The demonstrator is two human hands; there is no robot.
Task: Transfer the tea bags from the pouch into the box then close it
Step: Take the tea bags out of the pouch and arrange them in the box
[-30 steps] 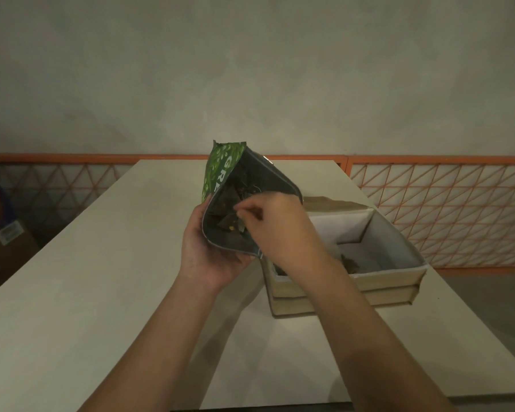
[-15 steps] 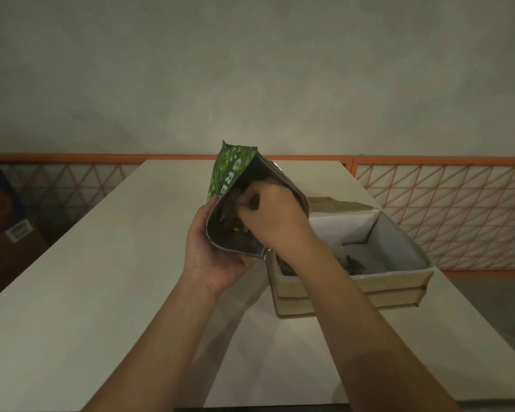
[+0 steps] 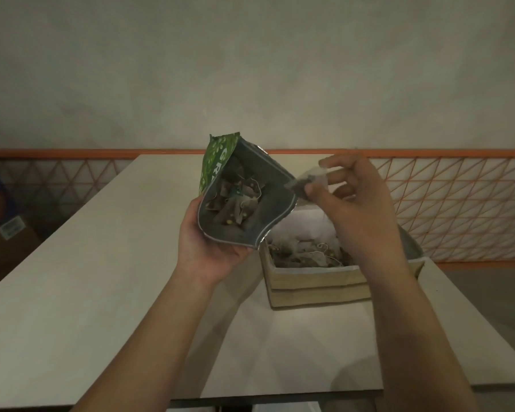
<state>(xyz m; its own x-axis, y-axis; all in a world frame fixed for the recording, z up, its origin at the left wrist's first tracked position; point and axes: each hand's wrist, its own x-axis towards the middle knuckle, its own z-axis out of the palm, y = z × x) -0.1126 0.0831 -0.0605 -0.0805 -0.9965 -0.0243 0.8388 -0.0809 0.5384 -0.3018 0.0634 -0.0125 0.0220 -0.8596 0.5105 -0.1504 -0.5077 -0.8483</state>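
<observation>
Left hand [image 3: 211, 248] grips the pouch [image 3: 244, 203]; right hand [image 3: 357, 200] pinches 1 blurred tea bag [image 3: 308, 181].

Pouch [image 3: 244, 203] left of box [image 3: 315, 281]; tea bags [image 3: 304, 254] inside box, on table [image 3: 72, 292].

The green pouch [image 3: 217, 165] shows white letters "GR".

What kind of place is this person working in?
Hard to say for sure; probably a plain workroom or storage area. A bare plaster wall, an orange lattice railing behind the long pale table, and a cardboard carton on the floor suggest it.
</observation>
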